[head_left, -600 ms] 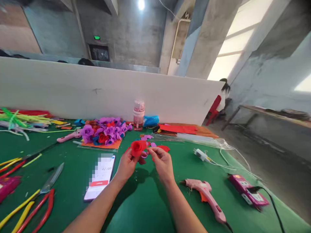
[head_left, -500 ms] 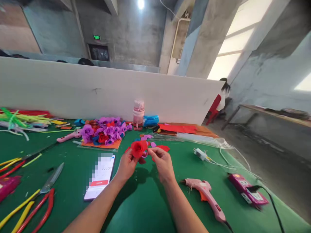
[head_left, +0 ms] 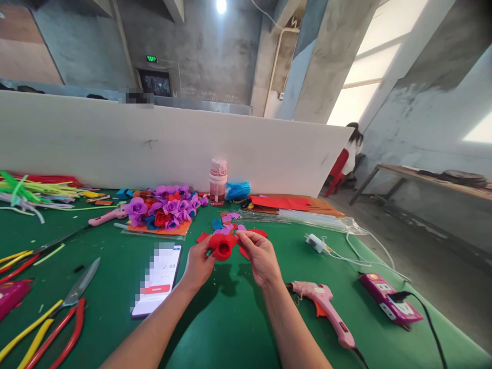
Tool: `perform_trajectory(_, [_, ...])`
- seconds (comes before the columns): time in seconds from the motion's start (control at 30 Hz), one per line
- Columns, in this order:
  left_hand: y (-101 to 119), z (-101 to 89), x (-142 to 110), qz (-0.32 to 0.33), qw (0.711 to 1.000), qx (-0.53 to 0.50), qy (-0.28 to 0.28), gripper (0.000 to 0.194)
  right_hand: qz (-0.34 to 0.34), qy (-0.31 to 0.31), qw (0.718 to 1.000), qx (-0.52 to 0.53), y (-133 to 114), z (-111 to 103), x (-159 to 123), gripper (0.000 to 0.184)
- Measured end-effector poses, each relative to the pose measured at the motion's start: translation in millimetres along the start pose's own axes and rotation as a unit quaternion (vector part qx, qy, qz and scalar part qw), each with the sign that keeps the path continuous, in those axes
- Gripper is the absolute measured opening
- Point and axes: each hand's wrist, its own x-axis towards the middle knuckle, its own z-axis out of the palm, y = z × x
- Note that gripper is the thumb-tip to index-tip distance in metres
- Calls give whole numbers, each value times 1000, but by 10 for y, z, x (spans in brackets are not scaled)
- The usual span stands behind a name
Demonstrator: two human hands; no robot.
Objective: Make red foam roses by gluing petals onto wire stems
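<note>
A red paper rose is held above the green table, its spiral centre facing toward me. My left hand grips the rose from its left side, fingers closed on it. At the flower's right edge, my right hand pinches the rim of an outer petal between thumb and fingertips. Purple and blue petal pieces lie just beyond the hands. Red pieces are partly covered by my right hand. A pink hot glue gun rests on its side to the right of my right forearm.
Left of my arms lie a phone, scissors and pliers-like red-and-yellow handles. Finished purple flowers are heaped behind. A pink bottle stands before the white partition. Right are a charger and a magenta power strip.
The rose has tipped so its centre faces me more, and it sits slightly lower. Both hands stay close together, the right one still pinching at the flower's edge.
</note>
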Motion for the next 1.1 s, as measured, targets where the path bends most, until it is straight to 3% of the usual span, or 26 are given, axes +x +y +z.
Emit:
perform_trajectory(0.23, [37,-22,8,30,999,31,-9,19,-45,6,994,-104,-36,-39,3,32])
perform_trajectory(0.43, [20,-7,0,38,998,37,-21,23,-32,-84,993,-81,-37,23,-63,28])
perform_trajectory(0.67, [-4,-11,1,59,997,44,-38,23,-18,-61,996,-60,-20,35,-67,26])
perform_trajectory(0.9, [28,-9,-1,59,995,47,-62,24,-22,-77,996,-42,-25,32,-84,24])
perform_trajectory(1.1, [75,-10,-3,48,996,41,-66,23,-32,-66,995,-75,-54,62,-96,25])
